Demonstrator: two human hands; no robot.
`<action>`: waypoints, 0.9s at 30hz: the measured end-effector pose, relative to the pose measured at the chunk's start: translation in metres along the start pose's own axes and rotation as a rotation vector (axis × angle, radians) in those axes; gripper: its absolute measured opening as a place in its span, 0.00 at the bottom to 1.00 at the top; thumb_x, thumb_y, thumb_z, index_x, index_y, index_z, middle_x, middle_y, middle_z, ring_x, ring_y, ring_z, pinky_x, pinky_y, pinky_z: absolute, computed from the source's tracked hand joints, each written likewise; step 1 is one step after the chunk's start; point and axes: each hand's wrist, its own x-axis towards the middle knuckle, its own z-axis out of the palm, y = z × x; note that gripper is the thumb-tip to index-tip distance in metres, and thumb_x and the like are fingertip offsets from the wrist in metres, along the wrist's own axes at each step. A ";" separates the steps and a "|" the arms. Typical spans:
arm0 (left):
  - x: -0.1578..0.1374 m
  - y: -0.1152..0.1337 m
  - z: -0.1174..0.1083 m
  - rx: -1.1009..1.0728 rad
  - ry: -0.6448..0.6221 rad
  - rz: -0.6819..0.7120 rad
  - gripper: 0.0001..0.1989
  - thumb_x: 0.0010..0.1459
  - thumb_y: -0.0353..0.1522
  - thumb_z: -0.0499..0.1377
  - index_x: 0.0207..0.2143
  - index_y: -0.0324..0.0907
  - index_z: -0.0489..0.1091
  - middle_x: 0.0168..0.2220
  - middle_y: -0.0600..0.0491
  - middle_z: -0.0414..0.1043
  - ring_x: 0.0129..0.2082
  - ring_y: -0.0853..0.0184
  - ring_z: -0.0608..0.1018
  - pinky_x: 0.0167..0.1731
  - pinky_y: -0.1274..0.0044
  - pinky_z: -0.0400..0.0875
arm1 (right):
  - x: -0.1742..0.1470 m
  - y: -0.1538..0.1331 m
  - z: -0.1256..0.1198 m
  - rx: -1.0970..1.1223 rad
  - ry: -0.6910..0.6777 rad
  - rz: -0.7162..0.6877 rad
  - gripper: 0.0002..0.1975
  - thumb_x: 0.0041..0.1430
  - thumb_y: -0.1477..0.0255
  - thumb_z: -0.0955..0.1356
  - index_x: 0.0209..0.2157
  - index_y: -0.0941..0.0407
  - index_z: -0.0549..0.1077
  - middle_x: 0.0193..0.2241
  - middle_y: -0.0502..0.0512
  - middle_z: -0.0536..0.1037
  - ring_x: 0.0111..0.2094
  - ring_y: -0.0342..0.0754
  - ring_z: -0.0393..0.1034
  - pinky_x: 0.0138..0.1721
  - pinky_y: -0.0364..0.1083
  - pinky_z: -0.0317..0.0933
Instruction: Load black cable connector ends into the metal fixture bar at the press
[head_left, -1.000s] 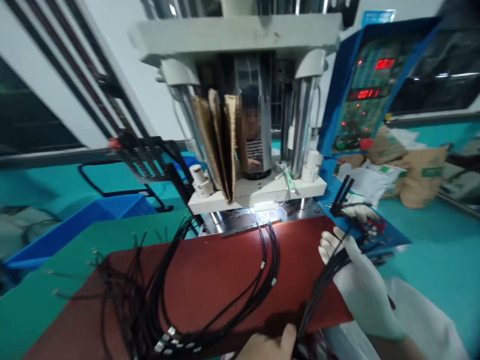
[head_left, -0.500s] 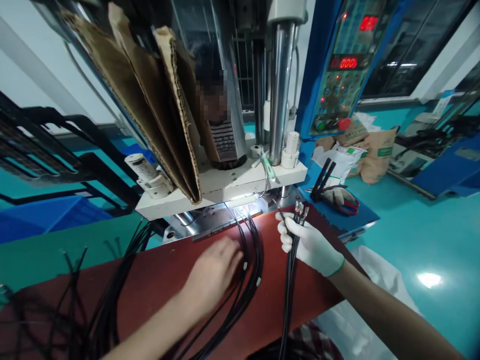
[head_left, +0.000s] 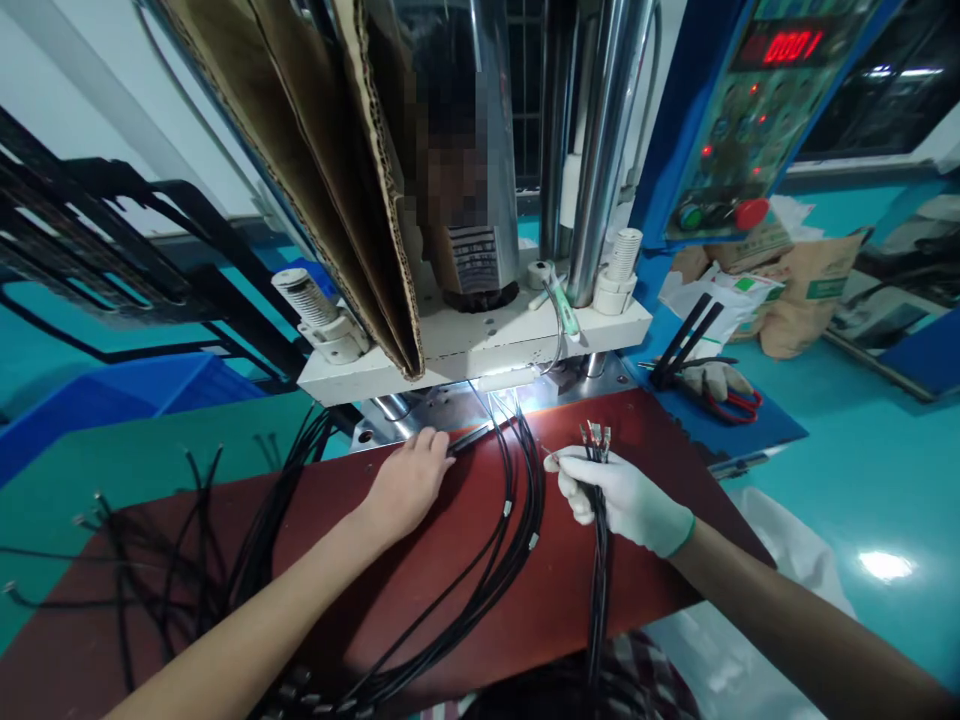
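Gripping a black cable bundle (head_left: pixel 599 590), the gloved right hand (head_left: pixel 611 490) is closed. The left hand (head_left: pixel 409 482) curls at the press (head_left: pixel 480 362) front edge, grip indeterminable. Further cables (head_left: pixel 537 490) pass between the hands; a strip of bench (head_left: pixel 568 575) separates them from the right hand.

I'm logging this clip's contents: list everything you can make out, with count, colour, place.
Press: one, off-white and metallic, centre.
Cardboard: several pieces, brown, tilted, press's left part.
Board: one, reddish-brown, in front of press.
Middle cables: several, black, running to press front.
Side cables: many, black, board's left.
Held cables: several, black, over board's right part.
Control panel: one, blue-framed, upper right.
Hand tool: one, green-handled, on press.
Second tool: one, red-handled, right of board.
Bags: several, brown and white, far right.
Bin: one, blue, far left.
Left hand: one, bare, at press front.
Right hand: one, white-gloved, closed round held cables.
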 end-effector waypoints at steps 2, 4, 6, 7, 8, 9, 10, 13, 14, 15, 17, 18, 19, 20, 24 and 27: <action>-0.029 -0.010 -0.001 -0.046 -0.114 -0.102 0.13 0.68 0.33 0.39 0.43 0.37 0.59 0.41 0.43 0.68 0.35 0.55 0.76 0.29 0.71 0.64 | 0.000 0.000 -0.002 -0.036 0.020 0.043 0.17 0.54 0.65 0.71 0.39 0.65 0.71 0.23 0.50 0.67 0.17 0.32 0.56 0.19 0.36 0.47; -0.058 -0.020 -0.002 -0.177 -0.197 -0.179 0.13 0.69 0.35 0.38 0.43 0.40 0.57 0.38 0.46 0.70 0.34 0.55 0.77 0.27 0.72 0.62 | 0.001 0.001 -0.003 -0.046 0.009 0.092 0.19 0.53 0.63 0.72 0.39 0.65 0.71 0.21 0.48 0.65 0.15 0.30 0.48 0.17 0.35 0.40; -0.081 -0.027 -0.004 -0.349 -0.222 -0.234 0.12 0.68 0.38 0.39 0.42 0.42 0.55 0.36 0.49 0.71 0.35 0.56 0.77 0.30 0.73 0.62 | 0.002 0.002 -0.002 -0.083 0.007 0.075 0.22 0.53 0.60 0.72 0.40 0.64 0.70 0.20 0.46 0.63 0.15 0.29 0.45 0.17 0.35 0.37; -0.089 -0.028 -0.004 -0.429 -0.223 -0.256 0.12 0.68 0.40 0.39 0.42 0.43 0.55 0.35 0.50 0.71 0.36 0.57 0.77 0.31 0.73 0.62 | 0.003 0.003 -0.001 -0.116 0.005 0.050 0.23 0.52 0.59 0.72 0.41 0.63 0.70 0.20 0.46 0.63 0.15 0.30 0.45 0.17 0.35 0.36; -0.096 -0.028 -0.005 -0.501 -0.219 -0.271 0.13 0.67 0.41 0.39 0.42 0.44 0.55 0.34 0.51 0.71 0.35 0.58 0.77 0.32 0.73 0.62 | 0.004 0.004 0.000 -0.154 0.005 0.021 0.24 0.52 0.57 0.72 0.41 0.62 0.69 0.19 0.46 0.63 0.15 0.30 0.45 0.16 0.36 0.36; -0.101 -0.027 -0.005 -0.560 -0.213 -0.279 0.13 0.67 0.42 0.40 0.41 0.44 0.55 0.32 0.52 0.70 0.35 0.59 0.77 0.32 0.73 0.62 | 0.005 0.006 0.002 -0.192 0.011 -0.008 0.25 0.52 0.56 0.72 0.41 0.62 0.69 0.19 0.46 0.63 0.15 0.30 0.45 0.16 0.36 0.37; -0.104 -0.025 -0.005 -0.605 -0.203 -0.282 0.14 0.66 0.44 0.40 0.41 0.44 0.55 0.31 0.53 0.70 0.34 0.59 0.76 0.33 0.73 0.61 | 0.006 0.007 0.003 -0.228 0.025 -0.037 0.25 0.52 0.55 0.72 0.41 0.61 0.69 0.19 0.46 0.63 0.15 0.31 0.46 0.16 0.36 0.37; -0.107 -0.017 -0.003 -0.695 -0.175 -0.272 0.15 0.66 0.45 0.40 0.42 0.45 0.56 0.31 0.54 0.69 0.34 0.60 0.75 0.34 0.73 0.61 | 0.007 0.011 0.006 -0.335 0.099 -0.106 0.25 0.52 0.54 0.71 0.41 0.60 0.69 0.17 0.46 0.65 0.14 0.32 0.48 0.14 0.36 0.41; -0.106 -0.015 -0.002 -0.713 -0.170 -0.264 0.15 0.66 0.45 0.41 0.41 0.45 0.56 0.32 0.54 0.69 0.34 0.61 0.75 0.34 0.73 0.60 | 0.007 0.012 0.006 -0.376 0.130 -0.122 0.25 0.52 0.54 0.71 0.42 0.60 0.70 0.17 0.46 0.66 0.14 0.33 0.49 0.14 0.37 0.43; -0.106 -0.013 -0.001 -0.726 -0.168 -0.257 0.15 0.66 0.45 0.41 0.41 0.45 0.56 0.32 0.53 0.69 0.34 0.61 0.75 0.34 0.73 0.60 | 0.006 0.012 0.006 -0.423 0.159 -0.134 0.25 0.52 0.54 0.71 0.42 0.60 0.70 0.17 0.47 0.67 0.13 0.33 0.50 0.14 0.37 0.44; -0.105 -0.009 0.000 -0.731 -0.171 -0.249 0.15 0.66 0.44 0.41 0.42 0.44 0.57 0.32 0.53 0.69 0.33 0.61 0.75 0.34 0.73 0.60 | 0.003 0.012 0.007 -0.523 0.205 -0.158 0.25 0.53 0.55 0.70 0.43 0.61 0.72 0.17 0.49 0.68 0.14 0.35 0.54 0.15 0.37 0.47; -0.104 -0.008 0.001 -0.727 -0.174 -0.248 0.14 0.66 0.44 0.41 0.42 0.44 0.57 0.32 0.53 0.69 0.33 0.60 0.75 0.34 0.73 0.59 | 0.000 0.012 0.007 -0.568 0.217 -0.168 0.24 0.54 0.55 0.70 0.42 0.61 0.73 0.17 0.50 0.69 0.14 0.35 0.55 0.15 0.37 0.48; -0.104 -0.006 0.001 -0.723 -0.178 -0.248 0.14 0.66 0.44 0.41 0.42 0.44 0.57 0.33 0.53 0.70 0.34 0.60 0.75 0.34 0.73 0.59 | -0.002 0.011 0.008 -0.603 0.220 -0.175 0.23 0.54 0.56 0.70 0.42 0.61 0.73 0.17 0.50 0.69 0.13 0.36 0.56 0.15 0.37 0.48; -0.103 -0.005 0.001 -0.719 -0.181 -0.248 0.14 0.66 0.43 0.41 0.42 0.44 0.57 0.33 0.53 0.70 0.34 0.60 0.75 0.34 0.74 0.60 | -0.005 0.011 0.009 -0.627 0.216 -0.176 0.22 0.54 0.57 0.70 0.41 0.61 0.74 0.17 0.51 0.69 0.13 0.36 0.57 0.15 0.37 0.49; -0.103 -0.004 0.004 -0.723 -0.167 -0.244 0.15 0.66 0.44 0.41 0.42 0.44 0.57 0.34 0.52 0.70 0.35 0.60 0.75 0.35 0.74 0.61 | -0.015 0.009 0.014 -0.650 0.228 -0.168 0.21 0.54 0.59 0.70 0.42 0.61 0.74 0.16 0.50 0.69 0.13 0.37 0.58 0.15 0.37 0.50; -0.104 -0.006 0.009 -0.752 -0.139 -0.243 0.16 0.65 0.46 0.42 0.42 0.44 0.57 0.33 0.53 0.71 0.35 0.61 0.76 0.35 0.75 0.63 | -0.018 0.011 0.014 -0.659 0.275 -0.213 0.19 0.55 0.60 0.69 0.40 0.61 0.74 0.17 0.51 0.70 0.14 0.37 0.59 0.17 0.37 0.52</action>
